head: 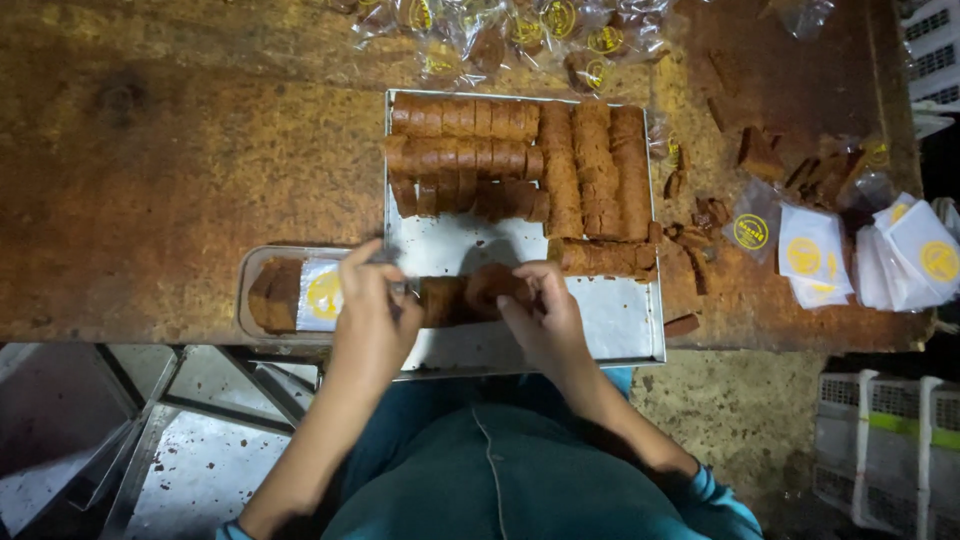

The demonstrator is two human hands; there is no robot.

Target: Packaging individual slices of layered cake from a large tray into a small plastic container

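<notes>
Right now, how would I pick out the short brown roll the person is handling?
Start at the metal tray in the middle of the rusty-brown table. Along its near edge a short row of brown slices lies between the left hand and right hand. Unlike the long stacked rows at the tray's far end, it sits alone on bare metal.

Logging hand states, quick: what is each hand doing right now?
Left hand: closed, pinching the end of the brown roll.
Right hand: closed on the same roll's other end.

dim, warm light from above falls brightest on the metal tray (pixel 620 320), which glares slightly, while the frame's lower corners sink into soft shadow.
</notes>
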